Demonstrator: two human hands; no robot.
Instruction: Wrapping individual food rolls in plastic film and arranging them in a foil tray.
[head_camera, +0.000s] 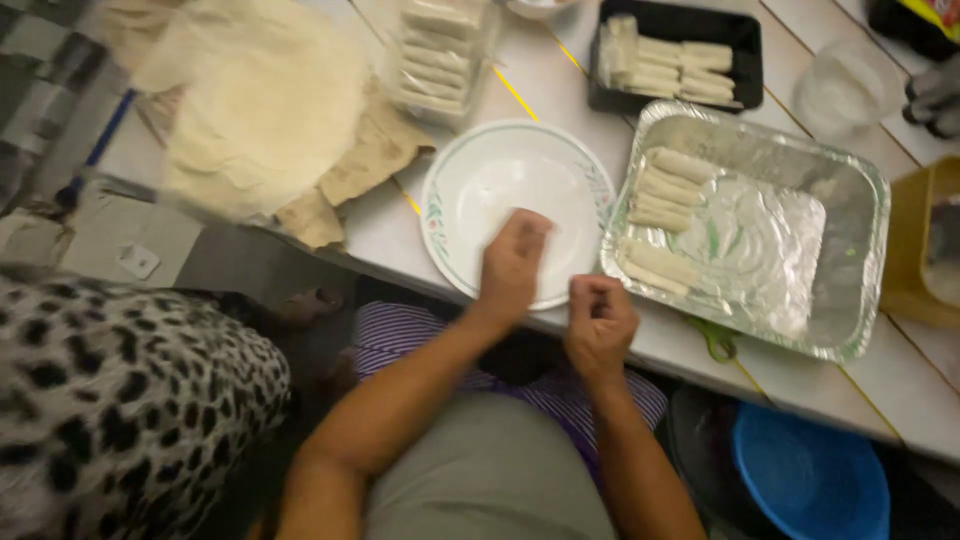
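My left hand (513, 266) rests fingers-down on a white round plate (470, 185) with a patterned rim, at its near side. My right hand (598, 320) hovers just off the plate's near right edge, fingers curled in; I cannot tell whether it holds anything. To the right stands a foil tray (840, 200) with several pale rolled wraps (665, 190) lined up along its left side. A stack of thin round wrapper sheets (265, 100) lies at the far left of the table.
A black tray (745, 40) with several rolls sits at the back, a clear plastic box (440, 55) of rolls next to it. A clear cup (845, 90) stands far right. Below the table edge are a blue bowl (810, 480) and spotted fabric (120, 400).
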